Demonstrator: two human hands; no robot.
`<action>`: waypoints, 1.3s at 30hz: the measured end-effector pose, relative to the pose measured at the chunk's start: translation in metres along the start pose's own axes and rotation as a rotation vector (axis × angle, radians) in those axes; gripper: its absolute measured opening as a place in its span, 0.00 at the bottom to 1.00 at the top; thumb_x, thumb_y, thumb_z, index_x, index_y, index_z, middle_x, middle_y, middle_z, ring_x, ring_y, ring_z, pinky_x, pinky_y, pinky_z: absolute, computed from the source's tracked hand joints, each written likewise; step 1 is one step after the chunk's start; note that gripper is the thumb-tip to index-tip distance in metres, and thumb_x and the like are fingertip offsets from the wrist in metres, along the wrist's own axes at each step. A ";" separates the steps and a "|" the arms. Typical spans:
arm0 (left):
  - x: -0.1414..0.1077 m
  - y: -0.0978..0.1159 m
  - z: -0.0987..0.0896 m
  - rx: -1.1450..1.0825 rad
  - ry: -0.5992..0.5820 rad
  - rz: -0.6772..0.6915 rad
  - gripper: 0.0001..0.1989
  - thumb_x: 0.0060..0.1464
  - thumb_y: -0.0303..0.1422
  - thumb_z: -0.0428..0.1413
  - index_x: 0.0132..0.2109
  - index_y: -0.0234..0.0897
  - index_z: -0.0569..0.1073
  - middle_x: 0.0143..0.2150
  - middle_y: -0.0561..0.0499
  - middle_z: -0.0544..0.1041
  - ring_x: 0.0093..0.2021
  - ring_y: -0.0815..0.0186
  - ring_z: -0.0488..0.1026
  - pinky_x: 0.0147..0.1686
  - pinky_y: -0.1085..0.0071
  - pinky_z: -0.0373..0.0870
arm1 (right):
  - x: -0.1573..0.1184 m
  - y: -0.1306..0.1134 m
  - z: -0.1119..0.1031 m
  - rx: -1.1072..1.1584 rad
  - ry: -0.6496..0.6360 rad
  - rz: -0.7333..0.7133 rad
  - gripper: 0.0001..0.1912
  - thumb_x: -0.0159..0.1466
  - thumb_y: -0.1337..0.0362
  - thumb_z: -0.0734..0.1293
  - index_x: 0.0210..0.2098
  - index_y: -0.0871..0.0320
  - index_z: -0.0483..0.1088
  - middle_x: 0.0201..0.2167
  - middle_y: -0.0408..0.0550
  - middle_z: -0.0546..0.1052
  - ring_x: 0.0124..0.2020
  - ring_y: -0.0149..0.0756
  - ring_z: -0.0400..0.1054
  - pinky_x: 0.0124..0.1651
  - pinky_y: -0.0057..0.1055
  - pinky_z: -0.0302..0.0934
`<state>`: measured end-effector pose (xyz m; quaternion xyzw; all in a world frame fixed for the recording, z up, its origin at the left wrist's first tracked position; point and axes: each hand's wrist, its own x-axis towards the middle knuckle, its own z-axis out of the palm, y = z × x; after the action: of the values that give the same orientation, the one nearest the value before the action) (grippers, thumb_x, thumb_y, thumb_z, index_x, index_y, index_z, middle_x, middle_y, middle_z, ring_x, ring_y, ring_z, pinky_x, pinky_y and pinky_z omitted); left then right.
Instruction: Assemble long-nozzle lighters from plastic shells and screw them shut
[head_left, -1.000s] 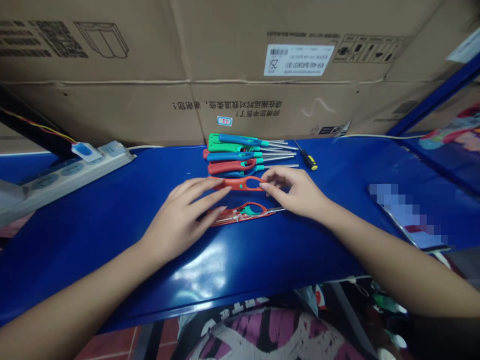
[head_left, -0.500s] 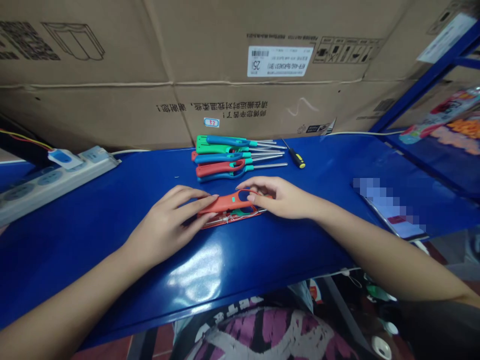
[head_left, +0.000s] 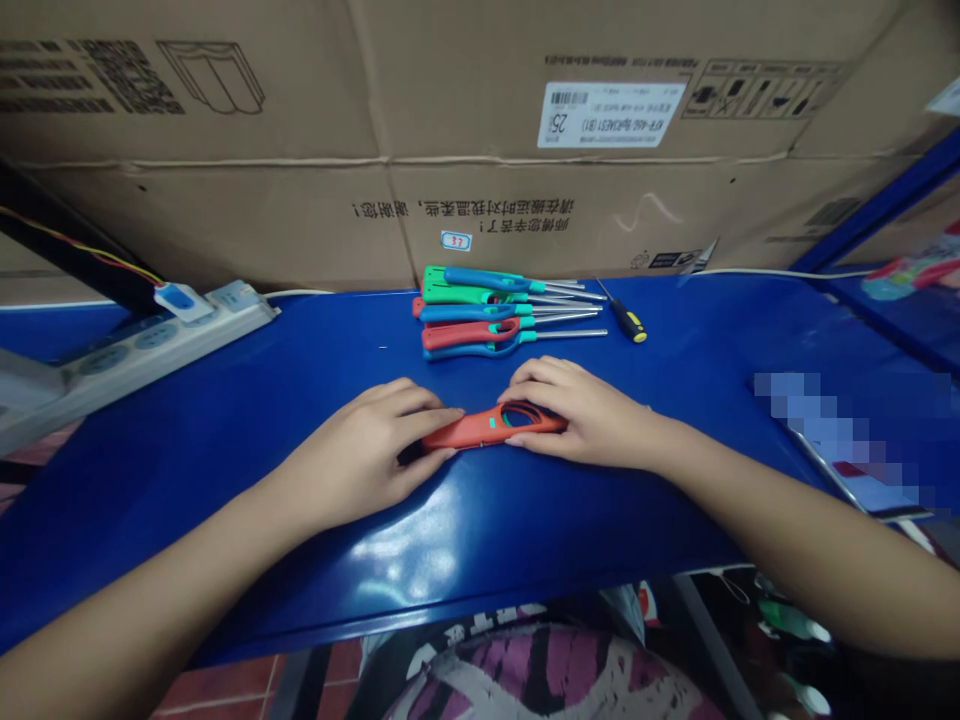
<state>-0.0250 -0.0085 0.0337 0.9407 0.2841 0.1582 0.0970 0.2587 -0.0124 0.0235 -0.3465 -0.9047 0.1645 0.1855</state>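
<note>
An orange-red gas lighter casing (head_left: 471, 430) lies across the front of me on the blue tabletop, its two halves now lined up one over the other. My left hand (head_left: 382, 435) grips its left end between thumb and fingers. Around the trigger-loop end, my right hand (head_left: 574, 412) is closed, thumb on the near side and fingers on the far side. A little green shows inside the loop. Just beyond lies a pile of several long-necked lighters (head_left: 480, 310) in blue, green and red, metal tubes pointing right. A black and yellow screwdriver (head_left: 628, 318) lies beside their tips.
A large cardboard box (head_left: 300, 220) stands along the back of the blue table (head_left: 247, 430). At the left is a white power strip (head_left: 135, 360) with a plug in it. A phone (head_left: 847, 450), partly blurred out, lies at the right.
The upper orange half has come down onto the lower half, hiding the inner parts that showed before. Both hands have closed in around the casing. The view has shifted left.
</note>
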 end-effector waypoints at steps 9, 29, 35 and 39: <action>-0.001 0.002 -0.002 0.033 -0.054 -0.030 0.14 0.65 0.35 0.55 0.54 0.39 0.77 0.45 0.45 0.78 0.45 0.58 0.74 0.45 0.61 0.72 | 0.000 0.000 0.005 -0.042 -0.001 0.000 0.16 0.68 0.54 0.68 0.51 0.55 0.71 0.48 0.52 0.74 0.50 0.43 0.68 0.51 0.40 0.57; -0.002 0.014 0.008 0.368 -0.044 0.062 0.14 0.65 0.34 0.54 0.52 0.30 0.77 0.40 0.43 0.79 0.38 0.56 0.76 0.37 0.61 0.74 | 0.000 -0.010 0.010 -0.281 -0.072 0.005 0.20 0.69 0.58 0.66 0.55 0.63 0.71 0.48 0.58 0.75 0.43 0.46 0.71 0.45 0.43 0.67; -0.002 0.010 0.018 0.272 0.069 0.025 0.15 0.66 0.35 0.54 0.53 0.30 0.76 0.41 0.43 0.80 0.39 0.58 0.76 0.37 0.64 0.74 | -0.001 -0.004 0.007 -0.376 -0.050 -0.131 0.19 0.72 0.58 0.60 0.53 0.66 0.72 0.46 0.59 0.76 0.42 0.45 0.72 0.41 0.39 0.69; -0.002 0.005 0.021 0.028 0.095 -0.046 0.13 0.69 0.37 0.51 0.48 0.33 0.76 0.39 0.45 0.78 0.39 0.62 0.75 0.39 0.68 0.72 | -0.001 -0.003 0.006 -0.346 0.051 -0.104 0.19 0.75 0.59 0.55 0.44 0.64 0.74 0.39 0.56 0.76 0.38 0.40 0.71 0.39 0.35 0.67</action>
<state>-0.0168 -0.0158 0.0154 0.9266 0.3121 0.1964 0.0737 0.2550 -0.0168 0.0193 -0.3302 -0.9311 -0.0121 0.1544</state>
